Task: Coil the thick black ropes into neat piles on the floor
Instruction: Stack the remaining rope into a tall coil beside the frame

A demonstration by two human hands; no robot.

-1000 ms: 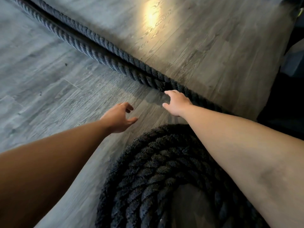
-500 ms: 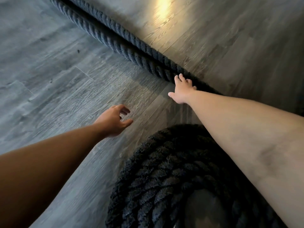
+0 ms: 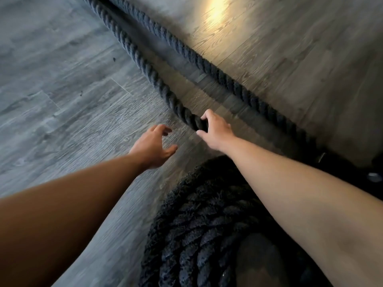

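Two strands of thick black rope run diagonally across the grey wood floor. My right hand (image 3: 215, 129) grips the near strand (image 3: 145, 65) and holds it lifted off the floor. The far strand (image 3: 228, 79) lies flat beyond it. My left hand (image 3: 154, 146) hovers just left of the grip with its fingers loosely spread, holding nothing. A coiled pile of black rope (image 3: 199, 228) sits on the floor below my arms, partly hidden by my right forearm.
Grey plank floor (image 3: 62, 90) stretches to the left and far right, with a bright light reflection at the top. A dark object (image 3: 373, 175) sits at the right edge near the far strand.
My right hand reached to the ropes, closed round the near strand and pulled it up and away from the far strand. My left hand moved forward toward the grip.
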